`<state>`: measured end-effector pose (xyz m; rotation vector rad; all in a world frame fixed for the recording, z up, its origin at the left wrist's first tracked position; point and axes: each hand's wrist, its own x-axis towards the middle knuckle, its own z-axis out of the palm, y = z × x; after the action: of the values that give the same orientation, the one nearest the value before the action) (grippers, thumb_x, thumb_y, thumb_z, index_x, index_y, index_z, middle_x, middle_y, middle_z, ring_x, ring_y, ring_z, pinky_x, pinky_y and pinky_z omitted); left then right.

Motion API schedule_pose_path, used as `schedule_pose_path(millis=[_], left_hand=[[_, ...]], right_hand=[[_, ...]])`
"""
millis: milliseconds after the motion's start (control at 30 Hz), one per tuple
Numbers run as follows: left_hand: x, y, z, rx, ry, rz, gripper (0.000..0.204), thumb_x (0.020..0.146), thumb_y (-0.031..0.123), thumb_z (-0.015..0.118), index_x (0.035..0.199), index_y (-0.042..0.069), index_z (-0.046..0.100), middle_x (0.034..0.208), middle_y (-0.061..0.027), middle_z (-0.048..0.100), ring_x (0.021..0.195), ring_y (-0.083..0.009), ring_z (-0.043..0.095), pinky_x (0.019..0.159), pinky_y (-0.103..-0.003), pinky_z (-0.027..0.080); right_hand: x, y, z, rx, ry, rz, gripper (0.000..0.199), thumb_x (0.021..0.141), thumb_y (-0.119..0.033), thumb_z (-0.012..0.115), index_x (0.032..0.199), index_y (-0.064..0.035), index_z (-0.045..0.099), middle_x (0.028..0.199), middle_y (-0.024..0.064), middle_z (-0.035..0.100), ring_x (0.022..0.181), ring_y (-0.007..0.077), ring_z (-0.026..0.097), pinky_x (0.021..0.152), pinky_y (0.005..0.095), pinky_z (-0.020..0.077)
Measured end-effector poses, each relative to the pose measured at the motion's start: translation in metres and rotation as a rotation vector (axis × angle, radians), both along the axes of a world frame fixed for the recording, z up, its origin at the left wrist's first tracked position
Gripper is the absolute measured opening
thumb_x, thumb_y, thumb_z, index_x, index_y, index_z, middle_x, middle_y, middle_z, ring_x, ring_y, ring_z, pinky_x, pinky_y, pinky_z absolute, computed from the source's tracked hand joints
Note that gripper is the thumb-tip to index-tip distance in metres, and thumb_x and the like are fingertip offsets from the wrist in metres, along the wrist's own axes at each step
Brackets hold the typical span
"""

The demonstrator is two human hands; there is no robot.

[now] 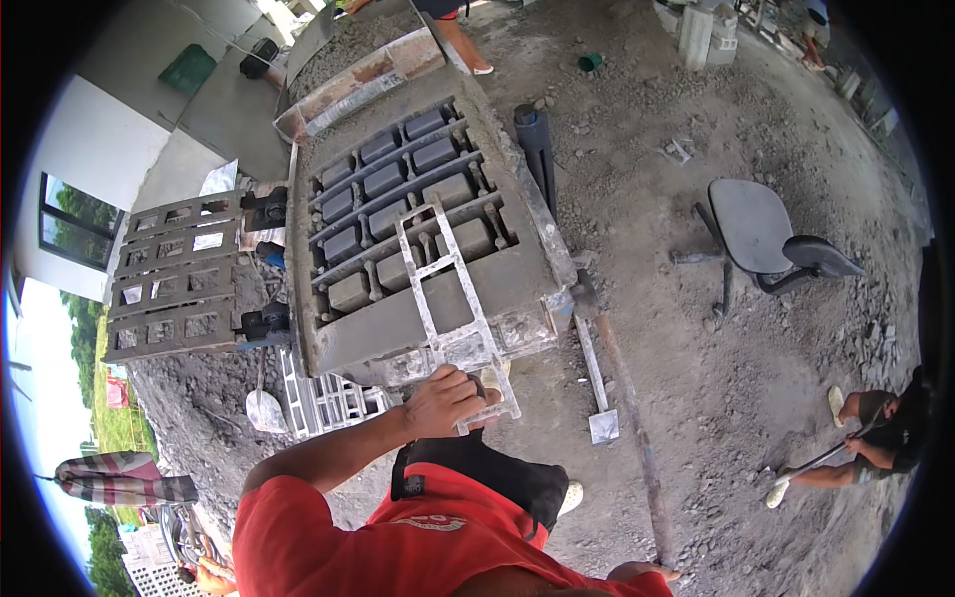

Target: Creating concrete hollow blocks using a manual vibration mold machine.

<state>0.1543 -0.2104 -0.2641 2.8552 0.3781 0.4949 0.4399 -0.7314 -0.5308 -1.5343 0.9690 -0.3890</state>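
Observation:
My left hand (pixel 450 402) is closed around the near end of a whitish ladder-shaped metal frame (pixel 428 268). That frame reaches forward over a concrete block mould (pixel 428 320), which has rows of grey rectangular cores (pixel 383 179) with dark gaps and bars between them. Low on the right, my right hand (pixel 645 571) is at the lower end of a long rusty metal lever (pixel 637 438); its fingers are partly out of sight, and they appear wrapped round the lever. The lever runs up to the mould's right side.
A slatted metal grid (pixel 179 269) is hinged to the mould's left side. Hollow blocks (pixel 328 393) and a shovel (pixel 266 409) are at the near left. An office chair (pixel 751 227) stands on the right. Another person (pixel 885 438) holds a long tool at the far right.

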Motion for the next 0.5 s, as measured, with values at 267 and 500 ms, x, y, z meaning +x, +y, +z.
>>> schedule_pose_path(millis=[267, 500], left_hand=[[0.024, 0.02, 0.008, 0.045, -0.021, 0.136, 0.03, 0.063, 0.031, 0.076, 0.07, 0.01, 0.057, 0.068, -0.0024, 0.043, 0.068, -0.0213, 0.046, 0.066, -0.033, 0.035], [0.004, 0.028, 0.022, 0.124, 0.157, 0.262, 0.03, 0.065, 0.03, 0.075, 0.084, 0.012, 0.06, 0.099, -0.0088, 0.046, 0.103, -0.0288, 0.044, 0.093, -0.045, 0.036]], right_hand=[[0.007, 0.004, -0.006, -0.047, 0.089, 0.099, 0.019, 0.083, -0.013, 0.056, 0.096, -0.0001, 0.056, 0.09, 0.0094, 0.06, 0.088, 0.0209, 0.056, 0.083, 0.034, 0.0419], [0.008, 0.011, -0.004, -0.023, 0.113, 0.178, 0.018, 0.083, -0.012, 0.056, 0.095, -0.0001, 0.055, 0.09, 0.0094, 0.059, 0.087, 0.0208, 0.056, 0.083, 0.0337, 0.0422]])
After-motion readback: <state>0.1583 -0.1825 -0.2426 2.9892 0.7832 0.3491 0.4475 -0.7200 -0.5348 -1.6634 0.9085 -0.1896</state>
